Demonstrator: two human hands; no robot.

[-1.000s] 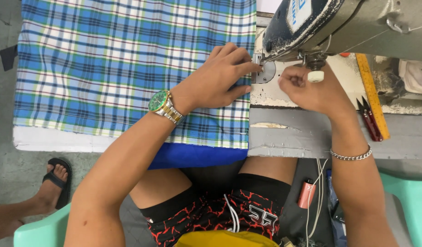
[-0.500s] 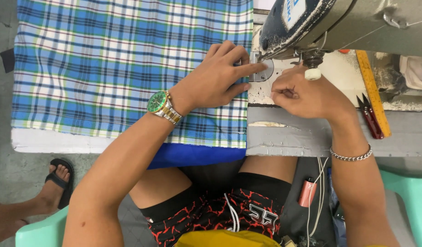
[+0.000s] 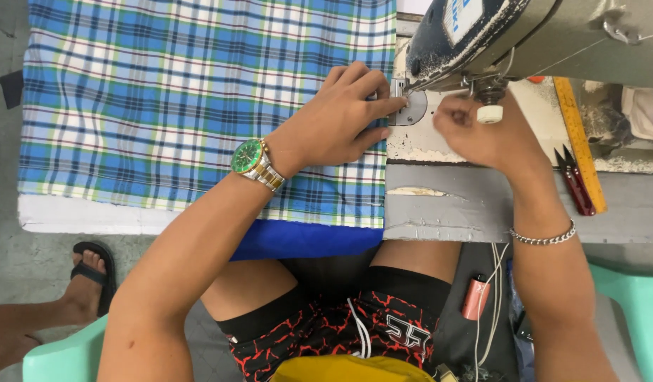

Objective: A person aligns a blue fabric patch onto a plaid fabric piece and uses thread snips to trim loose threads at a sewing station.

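Observation:
My left hand (image 3: 337,120), with a green-faced watch (image 3: 254,161) on its wrist, lies on the edge of a blue, green and white plaid fabric (image 3: 170,92). Its fingertips touch the round metal plate (image 3: 413,110) under the sewing machine head (image 3: 510,35). My right hand (image 3: 485,138) sits on the machine bed just right of the plate, below a white knob (image 3: 490,113). Its fingers are curled together near the needle area. Whether they pinch anything is hidden. A chain bracelet (image 3: 546,237) circles that wrist.
A yellow ruler (image 3: 581,134) and red snips (image 3: 574,177) lie on the grey table (image 3: 447,212) at right. Blue cloth (image 3: 305,240) hangs under the plaid. Another person's sandalled foot (image 3: 89,279) stands at lower left beside the green chair (image 3: 57,354).
My right hand has curled in and slid slightly left toward the needle area. My left hand stays on the fabric edge, fingertips at the plate.

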